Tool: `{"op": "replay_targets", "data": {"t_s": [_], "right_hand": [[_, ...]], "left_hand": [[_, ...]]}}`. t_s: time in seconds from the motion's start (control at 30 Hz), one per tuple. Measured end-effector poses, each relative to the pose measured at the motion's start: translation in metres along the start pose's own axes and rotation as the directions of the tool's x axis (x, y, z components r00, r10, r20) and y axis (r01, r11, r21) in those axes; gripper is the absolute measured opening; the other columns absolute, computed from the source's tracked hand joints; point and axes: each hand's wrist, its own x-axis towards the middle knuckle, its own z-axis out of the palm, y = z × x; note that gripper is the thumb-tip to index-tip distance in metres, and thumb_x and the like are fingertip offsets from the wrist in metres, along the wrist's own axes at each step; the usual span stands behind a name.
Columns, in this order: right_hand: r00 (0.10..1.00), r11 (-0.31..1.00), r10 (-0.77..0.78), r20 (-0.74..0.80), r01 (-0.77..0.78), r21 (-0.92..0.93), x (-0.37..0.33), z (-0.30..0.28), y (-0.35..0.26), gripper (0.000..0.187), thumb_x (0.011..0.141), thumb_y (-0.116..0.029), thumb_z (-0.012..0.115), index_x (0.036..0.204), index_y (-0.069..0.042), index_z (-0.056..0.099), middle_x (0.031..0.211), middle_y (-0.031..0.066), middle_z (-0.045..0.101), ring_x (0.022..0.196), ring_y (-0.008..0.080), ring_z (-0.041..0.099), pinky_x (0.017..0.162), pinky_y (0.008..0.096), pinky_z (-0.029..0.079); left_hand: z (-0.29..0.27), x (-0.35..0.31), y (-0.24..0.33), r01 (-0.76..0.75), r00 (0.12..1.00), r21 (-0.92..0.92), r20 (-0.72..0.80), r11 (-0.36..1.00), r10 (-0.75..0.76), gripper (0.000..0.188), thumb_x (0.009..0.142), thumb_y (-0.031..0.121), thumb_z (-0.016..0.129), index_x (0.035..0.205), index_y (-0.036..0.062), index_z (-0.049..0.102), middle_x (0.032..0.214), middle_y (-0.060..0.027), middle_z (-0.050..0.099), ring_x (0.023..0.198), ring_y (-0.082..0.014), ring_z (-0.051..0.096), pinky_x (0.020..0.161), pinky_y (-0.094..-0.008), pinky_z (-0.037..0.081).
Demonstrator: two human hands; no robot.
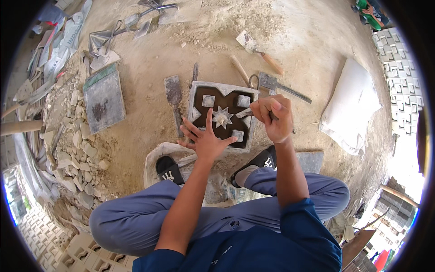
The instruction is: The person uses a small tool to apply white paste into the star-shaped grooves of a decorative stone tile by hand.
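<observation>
A square grey block mould (226, 87) lies on the ground in front of me, with a dark brown recessed pattern, a pale star (222, 118) at its middle and small square blocks near its corners. My left hand (205, 141) rests over its near left part with the fingers spread, holding nothing. My right hand (277, 121) is closed around a small metal hand tool, perhaps a narrow trowel (244, 114). Its blade points left at the mould's right side, close to the star. Most of the handle is hidden in my fist.
A flat scraper (173, 93) lies left of the mould. Beyond it are a wooden-handled trowel (271, 63) and a metal-headed tool (292, 92). A grey board (104, 100) and rubble (77, 158) lie left, a white sack (351, 109) right. A person (372, 13) is far right.
</observation>
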Motion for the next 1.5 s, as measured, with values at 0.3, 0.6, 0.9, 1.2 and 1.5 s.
{"op": "replay_targets", "data": {"t_s": [0.3, 0.6, 0.9, 1.2, 1.5], "right_hand": [[0.968, 0.967, 0.193, 0.162, -0.215, 0.135, 0.006, -0.022, 0.054, 0.054, 0.094, -0.036, 0.041, 0.052, -0.003, 0.033, 0.048, 0.0029, 0.03, 0.046, 0.0138, 0.03, 0.047, 0.0319, 0.023], [0.953, 0.979, 0.2, 0.227, -0.202, -0.012, 0.009, -0.015, 0.051, 0.048, 0.093, -0.032, 0.042, 0.055, -0.005, 0.03, 0.052, 0.0015, 0.032, 0.053, 0.0128, 0.03, 0.052, 0.0323, 0.027], [0.969, 0.985, 0.174, 0.174, -0.172, -0.027, 0.002, -0.024, 0.04, 0.05, 0.091, -0.039, 0.041, 0.055, -0.004, 0.032, 0.052, 0.0037, 0.034, 0.051, 0.0126, 0.03, 0.049, 0.0317, 0.024], [0.999, 0.998, 0.052, 0.001, -0.052, -0.022, -0.005, -0.013, 0.043, 0.058, 0.095, -0.044, 0.037, 0.053, -0.003, 0.031, 0.05, 0.0035, 0.032, 0.048, 0.0157, 0.03, 0.049, 0.0333, 0.023], [0.979, 0.998, -0.047, -0.201, 0.052, 0.022, -0.012, 0.004, 0.042, 0.069, 0.103, -0.053, 0.03, 0.054, -0.004, 0.032, 0.05, 0.0038, 0.034, 0.047, 0.0135, 0.029, 0.048, 0.0333, 0.02]], "left_hand": [[0.002, -0.002, 0.004, 0.004, 1.0, 0.018, 0.029, 1.0, -0.004, 0.132, 0.054, 0.073, 0.087, 0.16, 0.0499, 0.013, 0.162, -0.0328, -0.022, 0.148, -0.0588, -0.019, 0.106, -0.081, -0.007], [0.0, -0.001, 0.005, -0.016, 1.0, -0.011, 0.013, 1.0, 0.017, 0.132, 0.053, 0.072, 0.088, 0.16, 0.0495, 0.014, 0.161, -0.0333, -0.024, 0.148, -0.0588, -0.018, 0.107, -0.0807, -0.008], [0.001, 0.002, 0.004, -0.013, 1.0, 0.0, 0.006, 1.0, 0.013, 0.132, 0.053, 0.073, 0.088, 0.16, 0.0496, 0.014, 0.162, -0.0338, -0.021, 0.148, -0.058, -0.019, 0.106, -0.0814, -0.008], [0.0, -0.002, 0.001, 0.028, 0.999, 0.019, 0.022, 0.999, -0.029, 0.134, 0.053, 0.071, 0.089, 0.16, 0.0495, 0.012, 0.161, -0.034, -0.023, 0.148, -0.0577, -0.021, 0.105, -0.0828, -0.005], [0.001, -0.001, -0.006, 0.025, 1.0, 0.005, 0.013, 1.0, -0.025, 0.135, 0.053, 0.072, 0.089, 0.16, 0.0496, 0.011, 0.16, -0.0349, -0.024, 0.147, -0.058, -0.022, 0.104, -0.0843, -0.004]]}}
